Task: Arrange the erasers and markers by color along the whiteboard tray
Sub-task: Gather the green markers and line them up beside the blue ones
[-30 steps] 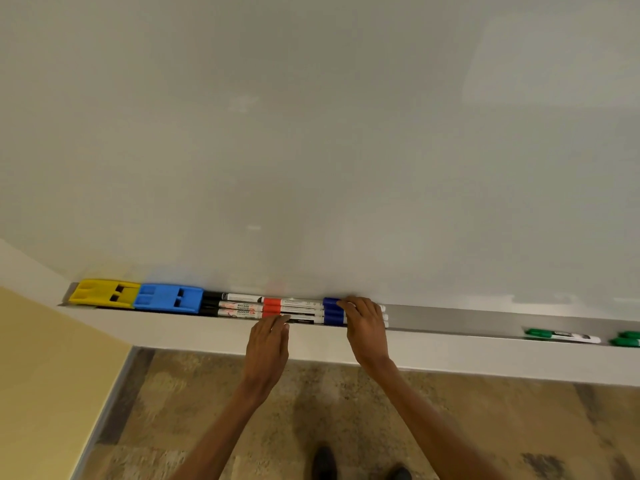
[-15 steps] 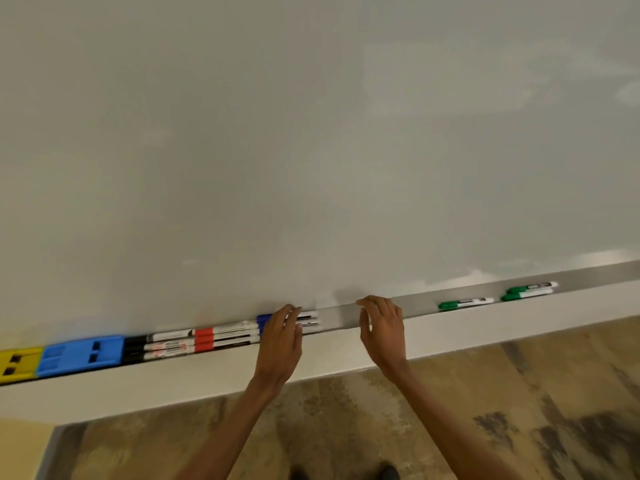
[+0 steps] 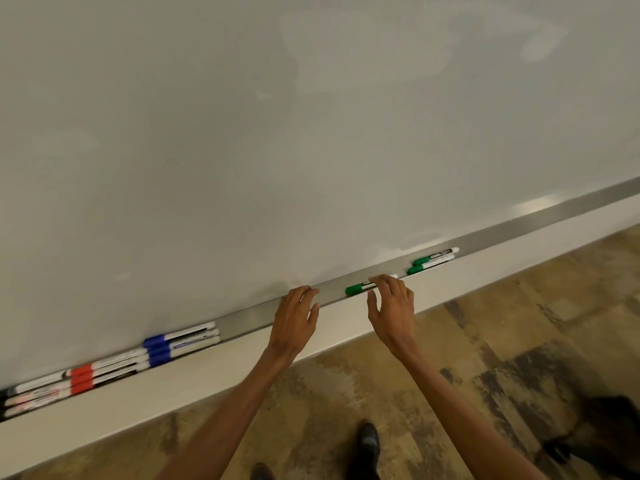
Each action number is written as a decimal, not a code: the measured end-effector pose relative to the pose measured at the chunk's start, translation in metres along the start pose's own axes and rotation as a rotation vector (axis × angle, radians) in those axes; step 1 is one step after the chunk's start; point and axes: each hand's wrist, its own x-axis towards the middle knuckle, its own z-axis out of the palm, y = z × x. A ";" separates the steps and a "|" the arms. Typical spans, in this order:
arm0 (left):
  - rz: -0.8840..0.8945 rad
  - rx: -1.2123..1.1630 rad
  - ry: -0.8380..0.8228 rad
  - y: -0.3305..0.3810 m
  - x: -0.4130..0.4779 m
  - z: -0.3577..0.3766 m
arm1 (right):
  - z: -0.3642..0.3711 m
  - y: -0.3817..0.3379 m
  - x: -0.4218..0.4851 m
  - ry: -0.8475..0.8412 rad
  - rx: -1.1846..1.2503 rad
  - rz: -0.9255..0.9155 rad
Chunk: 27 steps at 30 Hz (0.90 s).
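The metal whiteboard tray [image 3: 519, 226] runs diagonally from lower left to upper right. At its left lie black-capped markers [image 3: 31, 393], then red-capped markers [image 3: 83, 377], then blue-capped markers [image 3: 157, 349]. One green-capped marker [image 3: 355, 289] lies alone mid-tray, and two more green markers [image 3: 431, 260] sit together further right. My right hand [image 3: 393, 308] hovers with spread fingers, its fingertips touching the lone green marker's body. My left hand [image 3: 296, 317] rests open on the tray's front edge, left of that marker. The erasers are out of view.
The blank whiteboard [image 3: 311, 133] fills the upper view. A bare stretch of tray lies between the blue markers and my left hand. Below is a mottled brown floor [image 3: 485, 358], with dark shoes [image 3: 367, 441] and a dark object [image 3: 606, 431] at the lower right.
Both hands have left the blue markers and moved right along the tray; my right hand now reaches the lone green marker. The view has swung right, dropping the erasers out of sight.
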 end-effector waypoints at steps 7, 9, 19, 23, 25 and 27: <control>-0.009 0.005 -0.097 0.065 0.050 0.067 | -0.035 0.081 0.035 -0.041 -0.039 0.059; -0.022 0.006 -0.113 0.079 0.060 0.083 | -0.043 0.101 0.042 -0.061 -0.061 0.057; -0.107 0.047 -0.161 0.097 0.089 0.127 | -0.056 0.161 0.069 -0.146 -0.073 0.042; -0.140 0.045 -0.145 0.096 0.093 0.132 | -0.054 0.169 0.077 -0.166 -0.069 0.043; -0.138 0.044 -0.139 0.096 0.096 0.133 | -0.052 0.170 0.080 -0.169 -0.061 0.042; -0.139 0.043 -0.145 0.096 0.098 0.132 | -0.049 0.169 0.084 -0.170 -0.043 0.040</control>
